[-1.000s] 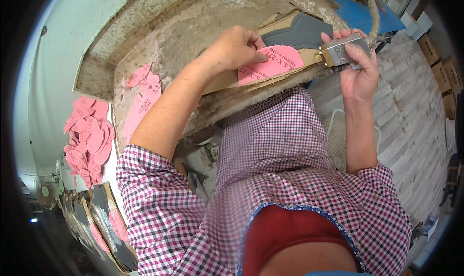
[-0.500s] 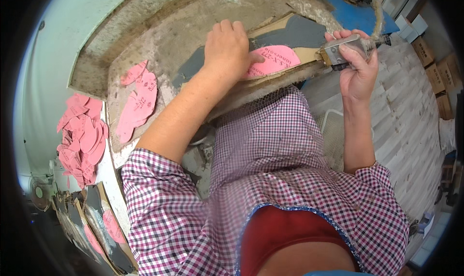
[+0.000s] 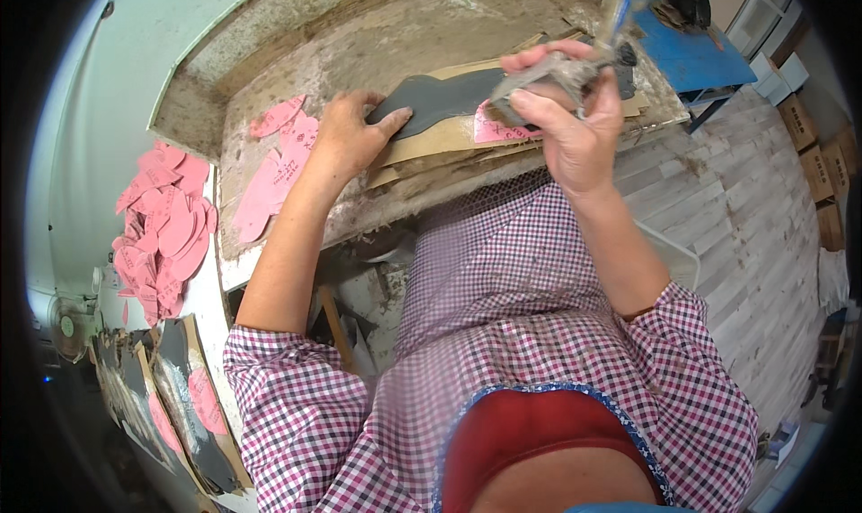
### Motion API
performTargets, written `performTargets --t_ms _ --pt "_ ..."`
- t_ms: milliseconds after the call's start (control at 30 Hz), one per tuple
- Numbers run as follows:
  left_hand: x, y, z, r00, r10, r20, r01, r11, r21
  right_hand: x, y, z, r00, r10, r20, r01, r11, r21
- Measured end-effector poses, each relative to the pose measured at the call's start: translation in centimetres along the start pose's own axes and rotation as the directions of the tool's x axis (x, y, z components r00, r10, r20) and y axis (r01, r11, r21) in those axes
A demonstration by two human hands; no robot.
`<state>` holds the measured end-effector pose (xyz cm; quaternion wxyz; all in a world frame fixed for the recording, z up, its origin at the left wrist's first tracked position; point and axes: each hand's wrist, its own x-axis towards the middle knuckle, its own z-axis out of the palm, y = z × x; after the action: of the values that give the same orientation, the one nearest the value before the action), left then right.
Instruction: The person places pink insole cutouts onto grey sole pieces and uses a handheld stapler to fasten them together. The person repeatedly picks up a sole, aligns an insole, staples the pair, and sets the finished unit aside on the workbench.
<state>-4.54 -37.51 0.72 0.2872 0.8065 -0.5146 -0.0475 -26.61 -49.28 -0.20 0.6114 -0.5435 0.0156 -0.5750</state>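
Note:
A dark grey sole-shaped piece (image 3: 431, 100) lies on a light brown board (image 3: 404, 154) on the workbench. My left hand (image 3: 350, 136) grips its left end, the thumb on top near the edge. Over the right part of the piece, my right hand (image 3: 575, 136) is closed round a box-shaped metal hand tool (image 3: 548, 86), whose front is blurred. A pink printed insole piece (image 3: 494, 128) shows partly below the tool; my right hand hides the rest. More pink pieces (image 3: 274, 185) lie on the bench to the left of my left hand.
A raised wooden rim (image 3: 193, 100) borders the bench at the far left. Beside the bench is a heap of pink pieces (image 3: 162, 234), with grey-and-brown boards (image 3: 193, 414) below it. A blue table (image 3: 691, 59) stands at the far right, and cardboard boxes (image 3: 813, 163) line the right wall.
My left hand has moved left, off the pink insole piece to the grey piece's left end. My right hand has brought the metal tool left, over the boards. The view has shifted slightly.

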Motion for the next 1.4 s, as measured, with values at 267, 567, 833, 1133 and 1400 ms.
performTargets --t_ms 267,567,833,1133,1400 --pt "0.6 0.2 -0.1 0.996 -0.086 0.003 0.081 0.929 -0.362 0.4 -1.1 -3.9 0.998 -0.035 -0.048 0.028 0.99 -0.136" --pt "0.1 1.1 -0.2 0.94 -0.196 0.277 0.333 0.366 -0.869 1.8 -4.0 -8.6 0.989 -0.066 -0.135 0.057 0.996 -0.07" --pt "-0.8 1.4 -0.1 0.912 -0.173 0.371 0.41 0.351 -0.842 6.3 -2.4 -7.6 0.968 -0.222 -0.114 0.186 0.948 -0.259" --pt "-1.6 1.8 0.7 0.966 -0.149 0.21 0.257 0.492 -0.832 5.1 0.7 -3.3 0.994 -0.09 -0.068 0.077 0.982 -0.173" --pt "-1.8 2.0 1.1 0.98 -0.155 0.127 0.195 0.574 -0.795 4.5 2.0 3.8 0.996 -0.089 0.031 0.089 0.996 0.008"
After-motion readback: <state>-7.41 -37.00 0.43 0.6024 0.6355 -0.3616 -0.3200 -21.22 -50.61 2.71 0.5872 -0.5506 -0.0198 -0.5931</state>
